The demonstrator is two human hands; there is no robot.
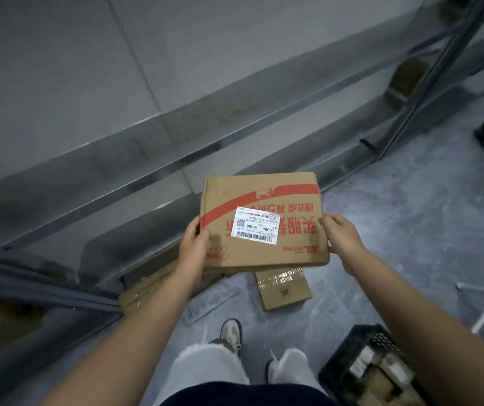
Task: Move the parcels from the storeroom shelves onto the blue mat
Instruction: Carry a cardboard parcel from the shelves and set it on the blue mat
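Cardboard parcel (264, 221), labelled, gripped at its edges by left hand (193, 247) and right hand (341, 237); blue mat unseen, more parcels remain near shelving (135, 183).

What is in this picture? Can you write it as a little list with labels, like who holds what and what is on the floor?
held: cardboard box with red print, off the floor
label: white sticker on the box's top
left hand: grips the box's left edge
right hand: grips the box's right edge
floor: small taped box below the held one; black crate at the lower right
blue mat: not in view
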